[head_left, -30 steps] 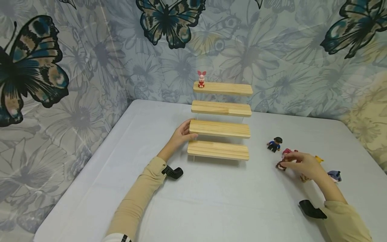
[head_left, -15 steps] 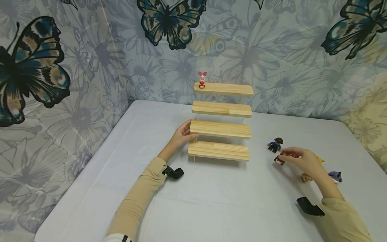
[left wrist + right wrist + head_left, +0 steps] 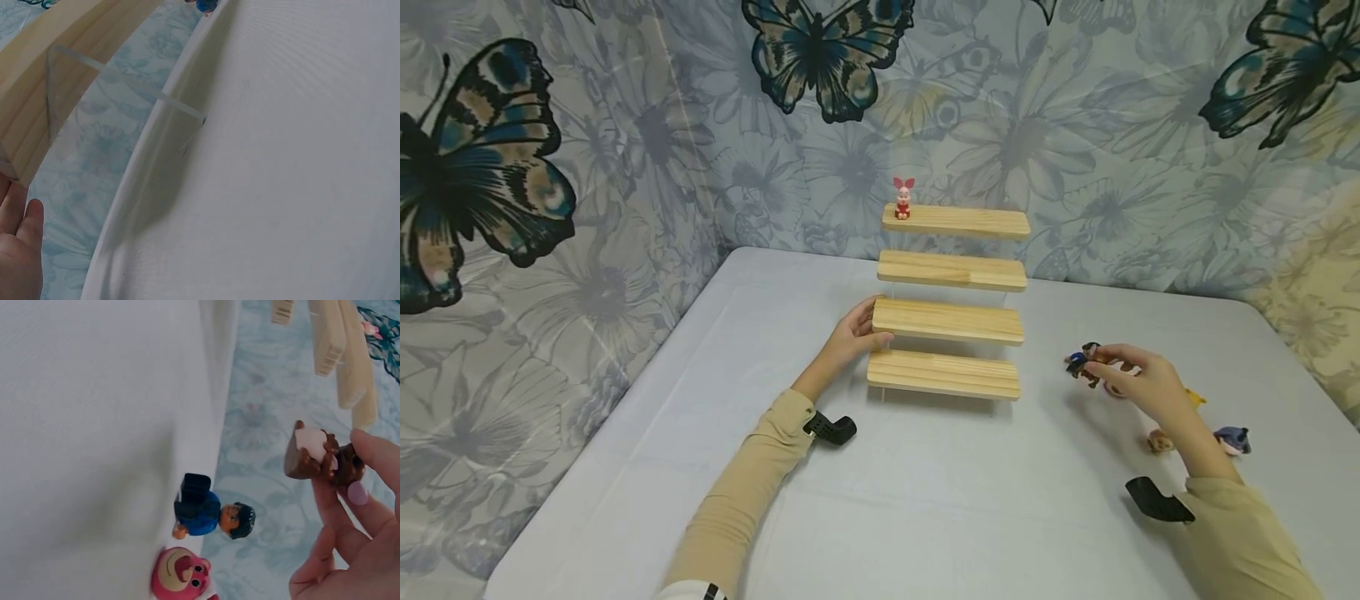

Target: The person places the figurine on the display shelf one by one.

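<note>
My left hand (image 3: 854,333) holds the left end of a four-tier wooden display shelf (image 3: 951,322), its thumb in front at the second board from the bottom. In the left wrist view, fingertips (image 3: 32,215) meet the end of a board (image 3: 37,106). Between thumb and fingers, my right hand (image 3: 1142,387) pinches a brown toy figurine (image 3: 307,453) with a pale front, held up off the table. Beneath it in the right wrist view are a dark-haired toy figure in blue (image 3: 200,512) and a pink bear figurine (image 3: 178,574).
A pink-eared pig figurine (image 3: 903,200) sits at the left of the top board. To the right on the white table (image 3: 925,500) lie a tan figurine (image 3: 1159,442), a blue-grey one (image 3: 1232,439) and a yellow one (image 3: 1197,398), partly behind the right hand. Butterfly-printed cloth (image 3: 850,167) backs the table.
My right hand has lifted the brown figurine from among the toys and carried it away from me and slightly left, over the figure in blue. The left hand stays at the shelf.
</note>
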{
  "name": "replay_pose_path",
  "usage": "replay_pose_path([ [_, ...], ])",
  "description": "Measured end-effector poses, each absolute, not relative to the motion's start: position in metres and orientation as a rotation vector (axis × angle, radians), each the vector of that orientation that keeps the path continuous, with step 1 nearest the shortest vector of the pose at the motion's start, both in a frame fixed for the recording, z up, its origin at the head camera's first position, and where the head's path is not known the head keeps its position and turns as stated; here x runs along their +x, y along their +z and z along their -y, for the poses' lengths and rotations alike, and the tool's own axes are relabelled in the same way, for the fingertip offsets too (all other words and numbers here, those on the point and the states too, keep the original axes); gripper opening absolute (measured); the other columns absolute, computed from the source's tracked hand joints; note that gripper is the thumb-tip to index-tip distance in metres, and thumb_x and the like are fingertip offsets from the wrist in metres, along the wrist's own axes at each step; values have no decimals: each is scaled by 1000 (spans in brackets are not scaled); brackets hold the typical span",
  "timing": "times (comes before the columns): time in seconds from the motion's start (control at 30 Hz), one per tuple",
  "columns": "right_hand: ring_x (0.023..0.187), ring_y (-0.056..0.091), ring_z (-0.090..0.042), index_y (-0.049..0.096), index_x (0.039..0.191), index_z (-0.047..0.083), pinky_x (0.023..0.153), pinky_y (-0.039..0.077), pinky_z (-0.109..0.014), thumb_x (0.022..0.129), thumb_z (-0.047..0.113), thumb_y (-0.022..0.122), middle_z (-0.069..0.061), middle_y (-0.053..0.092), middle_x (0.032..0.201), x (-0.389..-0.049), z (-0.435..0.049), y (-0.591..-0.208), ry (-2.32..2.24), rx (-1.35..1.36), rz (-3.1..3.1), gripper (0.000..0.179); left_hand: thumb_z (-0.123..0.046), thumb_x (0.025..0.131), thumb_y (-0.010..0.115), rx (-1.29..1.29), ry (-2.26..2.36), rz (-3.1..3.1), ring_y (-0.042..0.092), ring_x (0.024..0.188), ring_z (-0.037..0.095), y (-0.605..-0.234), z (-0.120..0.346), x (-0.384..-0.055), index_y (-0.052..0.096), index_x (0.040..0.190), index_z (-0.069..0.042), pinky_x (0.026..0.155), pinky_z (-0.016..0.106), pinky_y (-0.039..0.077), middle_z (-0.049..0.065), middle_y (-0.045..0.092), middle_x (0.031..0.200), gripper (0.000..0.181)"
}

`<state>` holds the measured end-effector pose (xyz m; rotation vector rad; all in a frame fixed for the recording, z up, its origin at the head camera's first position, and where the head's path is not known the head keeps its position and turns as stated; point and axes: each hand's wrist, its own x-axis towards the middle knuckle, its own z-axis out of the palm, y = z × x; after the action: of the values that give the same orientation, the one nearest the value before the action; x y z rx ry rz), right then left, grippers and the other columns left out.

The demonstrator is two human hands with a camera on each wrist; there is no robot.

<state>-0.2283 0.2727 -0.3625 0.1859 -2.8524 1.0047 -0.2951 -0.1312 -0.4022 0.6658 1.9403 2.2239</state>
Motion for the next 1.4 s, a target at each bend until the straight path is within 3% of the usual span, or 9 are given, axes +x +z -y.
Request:
replay_pose_path([
  [0.07,90,43,-25,56,117,0,62,39,-32,88,30,58,-15,56,102,-237,-284,-376,1016,235,2799,42,7,82,60,668,2227,-1930,43,117,25,-410,130,-299,24,139,2,92,31,38,18,37,134,67],
  [0.2,92,44,-12,61,115,20,66,34,-29,84,36,62,4,60,98,-270,-323,-428,919,251,2688,35,5,82,61,647,2215,-1914,44,116,24,-417,127,-301,25,139,-1,91,31,38,16,37,134,68],
  [0.3,91,43,-8,59,117,31,69,33,-27,81,42,63,9,59,99,-287,-337,-451,876,213,2664,38,6,82,60,641,2204,-1910,43,117,24,-412,127,-297,24,140,0,92,31,38,17,36,135,68],
  [0.4,92,42,-10,54,122,31,69,31,-30,80,42,64,6,60,102,-294,-339,-456,951,180,2651,45,6,82,59,641,2194,-1915,42,117,25,-406,128,-292,22,140,3,92,31,38,19,35,135,68],
  [0.67,91,42,-10,57,105,22,69,31,-29,76,43,68,5,57,103,-304,-333,-452,1010,97,2566,38,6,83,58,630,2172,-1947,42,118,26,-398,130,-287,21,139,4,92,31,38,20,35,135,67],
  [0.87,90,43,-10,62,104,24,68,31,-25,74,41,70,6,58,101,-309,-330,-448,1040,66,2485,35,4,84,59,616,2155,-1965,39,120,25,-396,131,-288,23,139,1,93,29,36,18,33,137,66],
  [1.17,85,41,-13,65,100,13,63,31,-25,78,32,70,1,58,98,-265,-269,-373,1272,46,2474,30,5,84,58,656,2152,-1959,39,120,26,-393,132,-289,21,139,3,93,31,37,20,33,136,67],
  [1.4,85,42,-9,66,102,19,60,33,-23,76,40,69,5,58,100,-276,-264,-370,1253,-26,2461,34,6,84,57,665,2161,-1957,39,120,26,-391,134,-289,21,139,3,93,31,36,20,32,137,66],
])
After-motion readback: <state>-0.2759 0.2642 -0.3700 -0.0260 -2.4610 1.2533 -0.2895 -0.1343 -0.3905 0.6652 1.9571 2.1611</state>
